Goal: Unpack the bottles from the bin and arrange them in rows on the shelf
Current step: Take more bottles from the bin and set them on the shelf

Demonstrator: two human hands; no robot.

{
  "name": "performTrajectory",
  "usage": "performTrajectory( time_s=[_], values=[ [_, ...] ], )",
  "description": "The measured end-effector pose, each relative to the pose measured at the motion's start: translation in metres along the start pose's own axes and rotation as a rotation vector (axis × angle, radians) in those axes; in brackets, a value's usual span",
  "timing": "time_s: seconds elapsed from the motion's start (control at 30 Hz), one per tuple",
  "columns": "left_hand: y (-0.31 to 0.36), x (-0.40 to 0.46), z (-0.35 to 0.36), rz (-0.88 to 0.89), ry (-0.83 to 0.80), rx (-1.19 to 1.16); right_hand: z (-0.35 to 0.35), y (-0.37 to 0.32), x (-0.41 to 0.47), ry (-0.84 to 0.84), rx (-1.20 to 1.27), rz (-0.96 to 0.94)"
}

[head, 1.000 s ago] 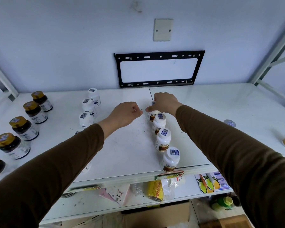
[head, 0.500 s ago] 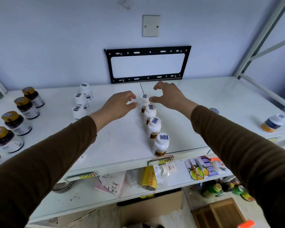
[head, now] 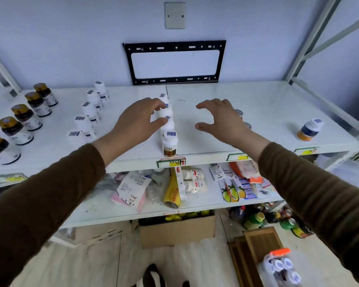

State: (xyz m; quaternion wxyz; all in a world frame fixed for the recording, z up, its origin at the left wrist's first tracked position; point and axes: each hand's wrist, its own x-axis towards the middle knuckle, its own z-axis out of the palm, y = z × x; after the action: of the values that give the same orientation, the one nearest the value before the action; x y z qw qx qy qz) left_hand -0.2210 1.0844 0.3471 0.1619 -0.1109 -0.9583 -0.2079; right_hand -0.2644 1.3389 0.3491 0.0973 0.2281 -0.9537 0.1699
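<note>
On the white shelf (head: 267, 104) a row of white bottles (head: 169, 141) runs front to back at the middle. My left hand (head: 137, 121) hovers just left of that row, fingers apart and curled in front of its middle bottles, holding nothing. To the right of the row my right hand (head: 220, 119) is spread and empty. A second row of white bottles (head: 89, 112) and a row of amber-capped dark bottles (head: 27, 119) stand further left. A blue and orange bottle (head: 309, 130) stands alone at the right. A clear bin (head: 282, 268) holding bottles sits on the floor, bottom right.
A black metal bracket (head: 174, 62) hangs on the wall behind the shelf. Grey shelf uprights (head: 311, 38) rise at the right. The lower shelf (head: 195, 201) carries packets and bags. On the floor below are a cardboard box (head: 176, 228) and a wooden crate (head: 259, 245).
Both hands let go of the back bottle of the middle row, opened and drew apart towards me. The view has dropped, showing the lower shelf and the floor.
</note>
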Motion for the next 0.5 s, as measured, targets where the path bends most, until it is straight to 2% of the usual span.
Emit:
performTrajectory(
  time_s=[0.2,0.5],
  values=[
    [0.068,-0.063,0.028,-0.028,-0.062,-0.052,-0.001,0.023,-0.08,-0.033,0.047,-0.021],
    [0.133,-0.143,0.122,-0.022,-0.241,-0.137,0.03,0.076,-0.226,-0.13,0.028,0.174]
  ],
)
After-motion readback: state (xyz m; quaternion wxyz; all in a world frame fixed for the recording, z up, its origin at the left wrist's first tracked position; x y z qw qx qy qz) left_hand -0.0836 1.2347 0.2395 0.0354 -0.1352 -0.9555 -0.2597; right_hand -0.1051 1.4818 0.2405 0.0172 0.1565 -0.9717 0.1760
